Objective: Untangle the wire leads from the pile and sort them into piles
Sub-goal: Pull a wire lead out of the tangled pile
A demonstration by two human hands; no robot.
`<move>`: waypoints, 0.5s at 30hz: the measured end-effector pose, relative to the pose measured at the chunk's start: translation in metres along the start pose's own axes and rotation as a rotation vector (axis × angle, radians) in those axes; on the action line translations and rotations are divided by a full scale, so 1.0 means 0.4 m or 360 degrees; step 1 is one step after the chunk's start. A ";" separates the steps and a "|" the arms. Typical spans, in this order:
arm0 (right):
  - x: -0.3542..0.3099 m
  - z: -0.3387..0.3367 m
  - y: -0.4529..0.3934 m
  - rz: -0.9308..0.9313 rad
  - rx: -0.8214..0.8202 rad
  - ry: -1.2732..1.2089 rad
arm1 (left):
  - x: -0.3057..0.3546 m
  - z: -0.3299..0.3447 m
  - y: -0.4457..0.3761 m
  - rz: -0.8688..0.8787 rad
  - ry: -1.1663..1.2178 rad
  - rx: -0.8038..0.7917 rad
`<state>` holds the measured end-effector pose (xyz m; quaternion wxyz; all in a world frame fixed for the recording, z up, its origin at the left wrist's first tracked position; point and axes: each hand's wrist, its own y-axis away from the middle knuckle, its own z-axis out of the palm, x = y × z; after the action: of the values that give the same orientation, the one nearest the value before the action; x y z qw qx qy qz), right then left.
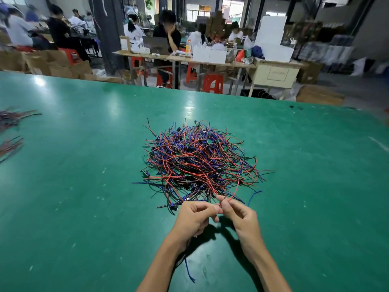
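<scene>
- The surface [84,186] is green and glossy, marked with pale scuffs.
- A tangled pile [200,161] of red, blue and black leads lies near its middle.
- Two smaller bundles [12,131] lie at the left edge, blurred.
- One blue lead [253,197] lies just beside the pile, toward the near edge.

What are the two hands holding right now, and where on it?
Right hand pinches a red wire lead by its near end; left hand grips a bundle of leads hanging below it.
</scene>
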<state>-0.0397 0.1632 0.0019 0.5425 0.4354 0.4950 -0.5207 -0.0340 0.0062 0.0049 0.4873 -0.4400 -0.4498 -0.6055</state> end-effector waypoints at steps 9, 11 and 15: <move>0.000 -0.032 -0.016 0.0225 0.0092 -0.0428 | 0.010 0.008 0.016 -0.0018 -0.0074 -0.0113; -0.003 -0.034 -0.021 0.0278 0.0181 -0.0741 | 0.009 0.007 0.015 -0.0008 -0.0115 -0.0126; -0.014 -0.035 -0.022 0.0285 0.0345 -0.1109 | 0.009 0.009 0.017 0.0011 -0.0154 -0.0143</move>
<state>-0.0495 0.1770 0.0059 0.6726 0.3286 0.1825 -0.6374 -0.0275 0.0081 0.0097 0.4469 -0.4917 -0.4437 -0.6014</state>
